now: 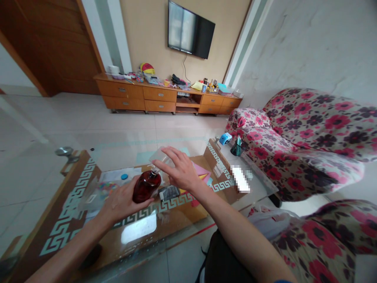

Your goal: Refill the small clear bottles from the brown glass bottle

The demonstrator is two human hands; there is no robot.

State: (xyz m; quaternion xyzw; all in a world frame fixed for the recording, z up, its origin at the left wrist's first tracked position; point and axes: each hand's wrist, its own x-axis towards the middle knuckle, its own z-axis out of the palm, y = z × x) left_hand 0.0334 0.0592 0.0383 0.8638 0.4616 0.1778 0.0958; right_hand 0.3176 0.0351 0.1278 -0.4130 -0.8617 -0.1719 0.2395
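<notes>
- Glass, patterned at the rim with a pale key border, forms the table (pixel 73 220) under our arms, nearest to us.
- Our left hand (pixel 122 202) curls round the base of a dark red bottle (pixel 146 186), fingers clasped on it, holding it tilted just above the tabletop.
- Our right hand (pixel 181 169) hovers at the bottle's neck with fingers spread and loose; it touches a clear plastic piece (pixel 159 157) at the top, though we cannot tell whether it grips it.
- Just beside the bottle lies a small dark packet (pixel 169 192), and a blue cap (pixel 124 176) sits a little further off.
- To our right stands a floral sofa (pixel 312 149), with a blue object (pixel 225 138) on the side table near it.
- Well beyond, a wooden cabinet (pixel 165 96) runs along the wall beneath a television (pixel 190 29).
</notes>
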